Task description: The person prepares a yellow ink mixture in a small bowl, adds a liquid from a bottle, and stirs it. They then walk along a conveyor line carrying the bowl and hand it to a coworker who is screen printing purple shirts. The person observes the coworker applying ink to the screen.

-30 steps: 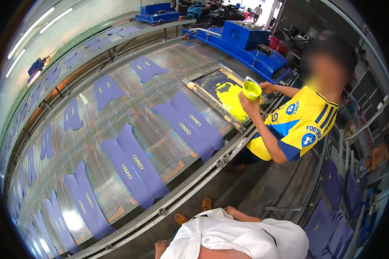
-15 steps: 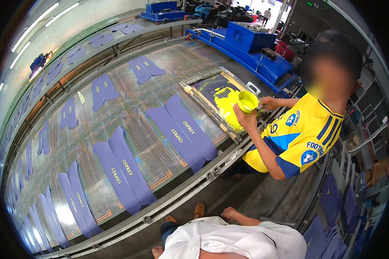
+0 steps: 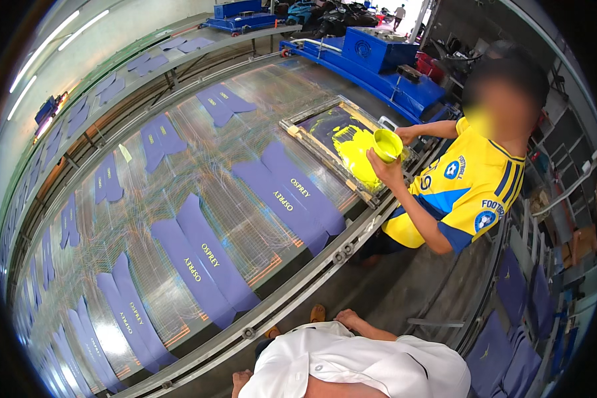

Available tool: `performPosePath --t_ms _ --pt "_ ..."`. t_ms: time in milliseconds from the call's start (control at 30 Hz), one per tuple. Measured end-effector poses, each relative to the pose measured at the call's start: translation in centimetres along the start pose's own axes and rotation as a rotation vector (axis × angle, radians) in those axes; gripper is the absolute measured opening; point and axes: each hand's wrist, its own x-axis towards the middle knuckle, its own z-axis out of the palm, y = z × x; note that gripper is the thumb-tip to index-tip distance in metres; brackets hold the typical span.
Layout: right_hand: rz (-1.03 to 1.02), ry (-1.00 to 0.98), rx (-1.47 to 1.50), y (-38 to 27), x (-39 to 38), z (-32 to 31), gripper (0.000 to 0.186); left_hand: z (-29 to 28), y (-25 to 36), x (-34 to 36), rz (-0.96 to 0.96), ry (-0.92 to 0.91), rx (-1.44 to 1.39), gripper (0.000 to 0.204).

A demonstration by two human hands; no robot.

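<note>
My left hand (image 3: 241,381) hangs low beside my white shirt, close to the long table's near rail; its fingers are mostly hidden. Over the floor on the other side, my right hand (image 3: 347,319) sticks out in front of my body, touching nothing visible. It is too small to make out how its fingers lie. To the right, a co-worker in a yellow shirt (image 3: 463,187) holds a yellow-green tub (image 3: 387,145) tilted over a screen-printing frame (image 3: 335,154). Bright yellow ink (image 3: 358,159) covers part of its mesh. Nearest me lie purple cut pieces (image 3: 204,260) with yellow print.
A metal rail (image 3: 292,297) edges the long printing table (image 3: 225,162). Blue machines (image 3: 378,56) stand across its far end. A second table with purple pieces (image 3: 147,64) runs along the left. Racks with purple pieces (image 3: 501,355) are at the lower right.
The view has shifted slightly, so the table pieces sit further right and lower. The co-worker's tub has come a little right, still tilted over the frame. My hands stay low.
</note>
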Motion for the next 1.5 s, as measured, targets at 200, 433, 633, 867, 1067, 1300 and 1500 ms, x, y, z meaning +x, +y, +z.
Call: performPosePath --t_ms 200,433,633,867,1067,1300,1500 --pt "-0.055 0.000 -0.225 1.5 1.9 2.4 0.031 -0.2 0.7 -0.8 -0.032 -0.014 -0.003 0.024" --pt "0.098 -0.056 -0.123 -0.9 -1.0 -0.4 0.032 0.8 2.1 -1.8 -0.053 -0.021 -0.002 0.023" --pt "0.071 -0.057 -0.085 -0.7 -0.5 -0.4 0.033 1.3 3.3 -2.6 -0.052 -0.022 0.008 0.022" --pt "-0.085 -0.087 -0.371 1.3 1.9 1.3 0.038 1.1 3.8 -3.5 -0.043 -0.010 0.002 0.021" --pt "-0.035 -0.085 -0.318 1.9 1.4 1.5 0.038 1.1 3.9 -3.9 -0.033 0.011 -0.012 0.021" --pt "0.010 -0.029 -0.155 1.8 0.7 1.2 0.033 1.5 4.2 -4.2 -0.031 0.018 -0.021 0.020" --pt "-0.038 -0.045 -0.153 2.7 2.4 2.1 0.036 1.8 4.9 -4.1 -0.027 0.022 -0.029 0.020"
